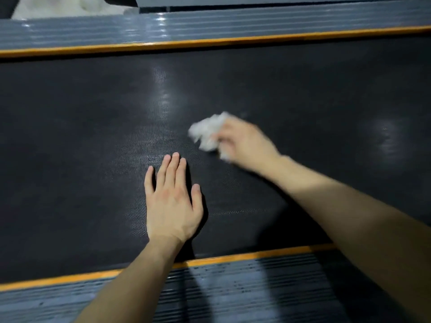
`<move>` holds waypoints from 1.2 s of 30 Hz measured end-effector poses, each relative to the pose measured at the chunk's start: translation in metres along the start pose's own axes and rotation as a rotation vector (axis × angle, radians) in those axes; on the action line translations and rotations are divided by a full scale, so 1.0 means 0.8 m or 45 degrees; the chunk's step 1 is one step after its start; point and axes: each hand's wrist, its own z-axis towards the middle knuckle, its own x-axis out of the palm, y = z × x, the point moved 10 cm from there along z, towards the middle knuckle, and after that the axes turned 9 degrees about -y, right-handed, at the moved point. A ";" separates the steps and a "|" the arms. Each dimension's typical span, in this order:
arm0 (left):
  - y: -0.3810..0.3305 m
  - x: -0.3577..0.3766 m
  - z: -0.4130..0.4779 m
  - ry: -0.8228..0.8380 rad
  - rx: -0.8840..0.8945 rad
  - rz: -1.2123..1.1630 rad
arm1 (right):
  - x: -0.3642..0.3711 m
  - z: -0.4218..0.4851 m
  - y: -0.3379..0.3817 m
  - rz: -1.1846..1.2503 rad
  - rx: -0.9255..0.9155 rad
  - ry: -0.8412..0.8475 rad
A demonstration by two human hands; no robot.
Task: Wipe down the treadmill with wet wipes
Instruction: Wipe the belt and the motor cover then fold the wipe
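Head view: two hands on a treadmill belt, one with a wipe.

The left hand [172, 206] lies flat and open on the black belt [81, 136], fingers straight and close together, thumb out to the side. The right hand [247, 143], blurred, grips a crumpled white wipe [207, 131] and holds it down on the belt, just beyond the left fingertips and to their right. Orange stripes edge the belt on the far side [210, 41] and the near side [233, 257], each with a grey ribbed rail [233, 294] outside it. Both forearms cross the near rail. Something white [58, 7] lies past the far rail at top left; what it is cannot be told.
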 end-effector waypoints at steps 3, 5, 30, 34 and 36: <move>0.004 0.006 -0.002 0.021 -0.007 0.023 | -0.087 -0.017 -0.168 -0.296 1.113 -0.441; 0.004 0.007 -0.003 0.031 -0.005 0.029 | -0.044 -0.008 -0.113 -0.081 0.962 -0.382; 0.005 0.000 -0.002 -0.021 -0.009 -0.002 | 0.041 -0.033 0.066 0.148 -0.186 0.180; 0.006 0.002 -0.002 -0.004 -0.014 0.025 | -0.149 -0.072 -0.147 -0.527 0.572 -0.173; 0.001 0.001 0.000 0.005 0.002 0.013 | -0.221 -0.144 -0.221 -0.692 1.123 -0.328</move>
